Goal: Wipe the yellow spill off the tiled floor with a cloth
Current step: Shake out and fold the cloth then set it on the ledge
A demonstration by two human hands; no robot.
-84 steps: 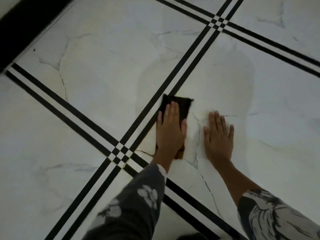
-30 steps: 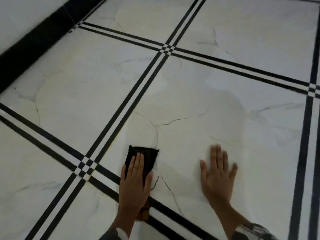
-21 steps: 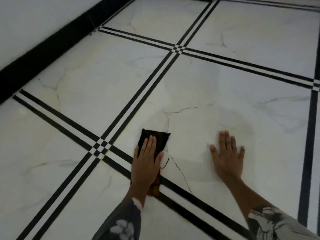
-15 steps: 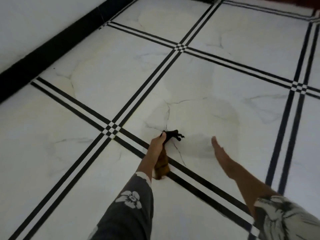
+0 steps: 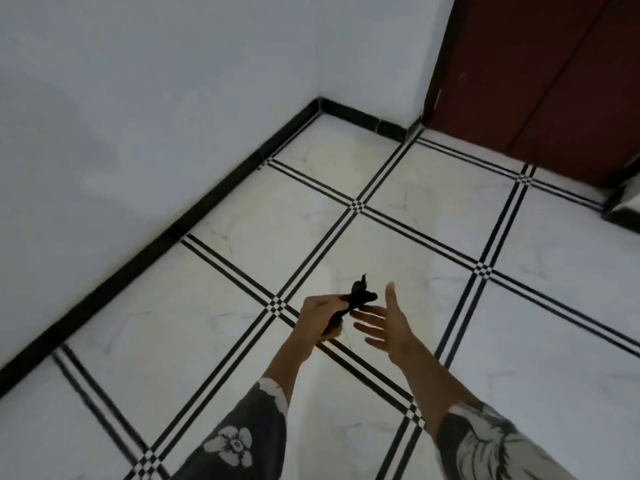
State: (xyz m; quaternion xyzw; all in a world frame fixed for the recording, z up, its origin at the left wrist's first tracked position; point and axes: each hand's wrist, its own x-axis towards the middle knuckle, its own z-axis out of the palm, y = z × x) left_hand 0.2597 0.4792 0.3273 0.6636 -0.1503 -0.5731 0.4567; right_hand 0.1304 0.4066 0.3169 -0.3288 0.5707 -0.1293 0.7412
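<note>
Closest to me are the two sleeves: the left sleeve (image 5: pixel 239 441) is dark grey with a white flower print, the right sleeve (image 5: pixel 485 445) dark with a pale feathery pattern. No writing or labels I can read on either.

Past those, my left hand (image 5: pixel 320 318) is up off the floor (image 5: pixel 156 323), grip clamped on the cloth (image 5: pixel 358 297). It's bunched up, the dark end poking out above the fingers and a brownish bit hanging below the palm. My right hand (image 5: pixel 388 323) is just beside it, palm up, fingers spread apart, holding nothing. Can't tell if the fingertips actually touch the cloth.

Below the hands it's white marbled tiles with double black border lines (image 5: pixel 221 261) crossing in little checker squares. I can't make out any yellow on the tiles from here; the frame's a bit blurry.

Plenty of open floor all round. Further out, a black skirting (image 5: pixel 173 230) runs along the white wall (image 5: pixel 156 98) on the left into a corner, and a dark red door (image 5: pixel 540 71) closes off the far right. Something dark and white (image 5: pixel 627 209) sits at the right edge; can't tell what.
</note>
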